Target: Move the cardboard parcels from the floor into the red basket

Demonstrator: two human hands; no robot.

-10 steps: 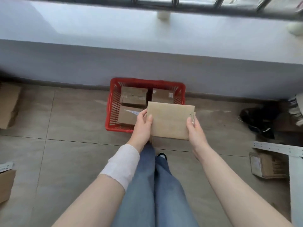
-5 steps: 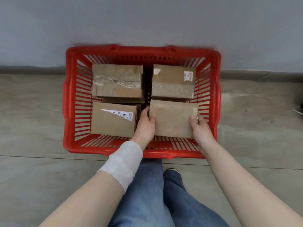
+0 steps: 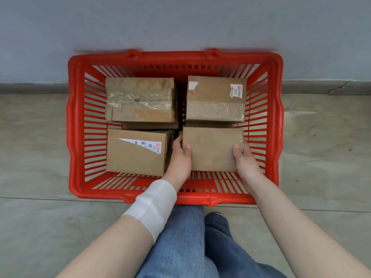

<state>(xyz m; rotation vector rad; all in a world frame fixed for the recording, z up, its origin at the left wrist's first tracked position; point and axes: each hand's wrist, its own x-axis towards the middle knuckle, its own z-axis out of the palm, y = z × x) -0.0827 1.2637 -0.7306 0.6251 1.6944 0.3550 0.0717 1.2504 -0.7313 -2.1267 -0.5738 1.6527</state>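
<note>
So the red slatted plastic basket (image 3: pixel 172 58) sits on the grey-beige tiled floor (image 3: pixel 34 147), with its far edge right up against the grey wall (image 3: pixel 180 23). Both hands are clamped on a plain brown cardboard parcel (image 3: pixel 212 149) in the basket's near right corner. The left hand (image 3: pixel 179 157) grips its left side and the right hand (image 3: pixel 246 161) grips its right side, each with a thumb lying on top. The hands are apart, with the parcel between them. Can't tell if it's resting on the bottom or hanging just above it.

Three more are already in there:
- near left corner: a brown box with a torn white label (image 3: pixel 137 152), just beside the left hand
- far left corner: a box wrapped in crinkly clear tape (image 3: pixel 140 99)
- far right corner: a box with a small white sticker reading 221 (image 3: pixel 215 98), its near edge almost meeting the held parcel

A bit of cardboard peeks out from under the two far boxes.

There's a white wrap (image 3: pixel 150 203) around the left wrist. Blue jeans (image 3: pixel 180 237) and a dark shoe (image 3: pixel 215 215) toe show at the basket's near edge.
</note>
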